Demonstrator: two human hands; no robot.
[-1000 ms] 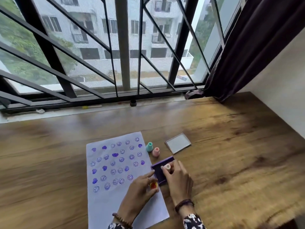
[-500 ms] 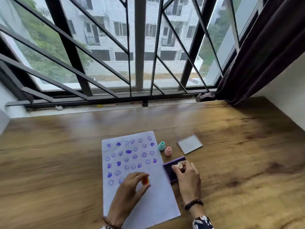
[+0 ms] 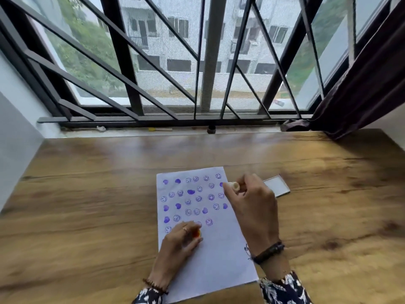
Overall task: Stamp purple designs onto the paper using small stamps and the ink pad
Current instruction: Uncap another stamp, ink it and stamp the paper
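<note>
A white sheet of paper (image 3: 219, 260) lies on the wooden table, its upper half covered with purple hearts and smiley prints. My left hand (image 3: 178, 244) is closed on an orange stamp (image 3: 196, 233), pressed down on the paper below the lowest row of prints. My right hand (image 3: 252, 207) holds a cream stamp (image 3: 232, 185) tilted above the paper's upper right edge. The ink pad and the other stamps are hidden behind my right hand.
The ink pad's clear lid (image 3: 277, 186) lies on the wooden table (image 3: 87, 194) to the right of the paper. A barred window (image 3: 197, 62) runs along the far edge, and a dark curtain (image 3: 361, 84) hangs at the right.
My right hand lifted the cream stamp off the ink pad and moved left over the paper's upper right. My left hand moved the orange stamp left onto the paper. The camera shifted.
</note>
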